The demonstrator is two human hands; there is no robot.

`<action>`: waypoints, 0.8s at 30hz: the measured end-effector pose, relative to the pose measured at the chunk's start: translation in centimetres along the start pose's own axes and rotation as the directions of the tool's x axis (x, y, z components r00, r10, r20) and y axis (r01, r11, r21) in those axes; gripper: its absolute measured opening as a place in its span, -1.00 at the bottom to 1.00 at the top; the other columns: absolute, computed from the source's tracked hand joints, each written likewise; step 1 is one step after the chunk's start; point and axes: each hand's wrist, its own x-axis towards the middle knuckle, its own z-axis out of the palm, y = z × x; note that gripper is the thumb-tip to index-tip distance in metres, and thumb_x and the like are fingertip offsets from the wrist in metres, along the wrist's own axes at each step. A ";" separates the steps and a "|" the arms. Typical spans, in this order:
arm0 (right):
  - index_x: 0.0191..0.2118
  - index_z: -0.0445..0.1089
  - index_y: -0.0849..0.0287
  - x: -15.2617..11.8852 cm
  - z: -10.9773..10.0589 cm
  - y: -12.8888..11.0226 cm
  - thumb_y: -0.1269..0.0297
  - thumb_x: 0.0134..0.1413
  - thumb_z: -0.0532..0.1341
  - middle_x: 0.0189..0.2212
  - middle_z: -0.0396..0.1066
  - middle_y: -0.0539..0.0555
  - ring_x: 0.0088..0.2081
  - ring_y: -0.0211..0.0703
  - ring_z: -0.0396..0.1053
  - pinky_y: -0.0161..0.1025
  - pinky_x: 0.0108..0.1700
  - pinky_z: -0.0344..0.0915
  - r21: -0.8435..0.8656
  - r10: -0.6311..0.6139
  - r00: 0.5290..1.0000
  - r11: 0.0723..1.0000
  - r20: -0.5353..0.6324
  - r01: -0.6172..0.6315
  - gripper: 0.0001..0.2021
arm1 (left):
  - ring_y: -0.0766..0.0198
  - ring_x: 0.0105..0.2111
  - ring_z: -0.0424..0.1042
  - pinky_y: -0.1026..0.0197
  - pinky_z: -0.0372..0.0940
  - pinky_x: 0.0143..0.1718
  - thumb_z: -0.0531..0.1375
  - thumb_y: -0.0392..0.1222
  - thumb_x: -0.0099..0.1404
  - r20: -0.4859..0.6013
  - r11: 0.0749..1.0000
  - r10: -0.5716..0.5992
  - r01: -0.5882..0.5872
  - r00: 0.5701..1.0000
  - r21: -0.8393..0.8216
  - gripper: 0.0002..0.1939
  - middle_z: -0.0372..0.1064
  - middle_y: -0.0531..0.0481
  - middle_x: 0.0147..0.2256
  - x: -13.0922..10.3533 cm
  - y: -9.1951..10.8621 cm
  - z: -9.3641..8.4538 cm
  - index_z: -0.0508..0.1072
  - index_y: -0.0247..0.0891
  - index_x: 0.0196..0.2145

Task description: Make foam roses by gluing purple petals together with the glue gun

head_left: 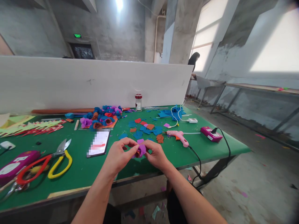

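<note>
Between my two hands, just above the near edge of the green table, is a small paper flower [141,150] with purple outer petals and a brown-red centre. My left hand [121,154] pinches its left side with thumb and forefinger. On the other side, the fingers of my right hand [156,153] close on the purple petals. Loose blue petals [138,134] and brown petals [160,138] lie on the table right beyond my hands. A pink hot glue gun [178,137] rests to the right of them, its cord hanging over the edge.
Left of my hands lie a phone [99,143], scissors [61,158] with red and yellow handles and a purple box [20,166]. Behind are a pile of paper flowers [102,116] and a glass jar [138,102] by a white panel [93,84]. A purple power socket [211,134] sits right.
</note>
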 end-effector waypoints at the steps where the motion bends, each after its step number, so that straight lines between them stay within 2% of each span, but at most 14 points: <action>1: -0.30 0.45 0.13 0.0 0.0 0.0 0.46 0.08 0.12 -0.37 0.45 0.06 -0.31 -0.16 0.38 -0.27 -0.25 0.29 0.000 -0.002 1.000 1.000 0.002 0.002 -0.83 | 0.22 -0.46 0.41 0.24 0.26 -0.45 0.23 -0.09 0.11 -0.005 1.000 -0.001 0.001 1.000 -0.005 -0.83 0.49 -0.01 -0.48 0.0 -0.1 0.1 0.51 -0.22 -0.52; 5: -0.29 0.46 0.14 0.1 0.0 0.1 0.46 0.05 0.15 -0.37 0.46 0.06 -0.35 -0.18 0.37 -0.30 -0.30 0.29 0.027 0.011 0.999 1.000 -0.032 -0.010 -0.84 | 0.27 -0.46 0.38 0.27 0.24 -0.44 0.22 -0.03 0.15 -0.096 0.993 -0.032 0.021 0.995 -0.114 -0.79 0.45 0.03 -0.47 0.2 -0.4 0.0 0.51 -0.23 -0.47; 9: -0.25 0.48 0.17 0.2 0.0 0.5 0.40 0.02 0.20 -0.37 0.48 0.06 -0.39 -0.20 0.37 -0.31 -0.33 0.32 0.096 0.116 0.984 0.990 -0.137 -0.103 -0.85 | 0.27 -0.37 0.39 0.29 0.25 -0.38 0.26 0.02 0.14 -0.234 0.974 -0.063 0.009 0.970 -0.225 -0.76 0.45 0.04 -0.42 0.3 -0.7 -0.6 0.50 -0.23 -0.41; 13: -0.31 0.48 0.17 0.3 0.0 0.9 0.33 0.01 0.23 -0.47 0.44 0.01 -0.47 -0.24 0.35 -0.33 -0.41 0.32 0.184 0.208 0.965 0.967 -0.158 -0.178 -0.89 | 0.27 -0.40 0.38 0.28 0.24 -0.43 0.29 0.04 0.10 -0.224 0.974 -0.092 0.041 0.970 -0.223 -0.73 0.45 0.03 -0.42 0.4 -1.0 -0.3 0.50 -0.24 -0.41; 17: -0.30 0.46 0.17 0.3 0.2 0.8 0.34 0.00 0.22 -0.49 0.44 0.00 -0.50 -0.26 0.36 -0.34 -0.44 0.33 0.237 0.231 0.963 0.952 -0.139 -0.194 -0.89 | 0.29 -0.48 0.33 0.28 0.22 -0.49 0.28 0.08 0.09 -0.178 0.977 -0.098 0.060 0.979 -0.206 -0.70 0.43 0.05 -0.47 0.4 -0.9 0.6 0.51 -0.24 -0.43; 20: -0.24 0.42 0.15 0.5 0.2 0.7 0.32 -0.04 0.26 -0.46 0.46 0.00 -0.50 -0.25 0.39 -0.35 -0.49 0.30 0.335 0.290 0.947 0.913 -0.139 -0.231 -0.82 | 0.30 -0.50 0.32 0.28 0.21 -0.50 0.28 0.06 0.07 -0.245 0.972 -0.111 0.054 0.963 -0.228 -0.71 0.40 0.06 -0.51 0.5 -0.9 0.6 0.49 -0.24 -0.47; 24: -0.32 0.39 0.16 0.6 -0.2 0.7 0.24 -0.07 0.32 -0.58 0.40 -0.04 -0.57 -0.27 0.33 -0.37 -0.56 0.22 0.455 0.388 0.908 0.845 -0.158 -0.282 -0.82 | 0.29 -0.45 0.35 0.29 0.23 -0.41 0.26 0.01 0.11 -0.350 0.965 -0.078 -0.017 0.933 -0.260 -0.75 0.40 0.05 -0.50 1.0 -1.5 0.1 0.48 -0.24 -0.47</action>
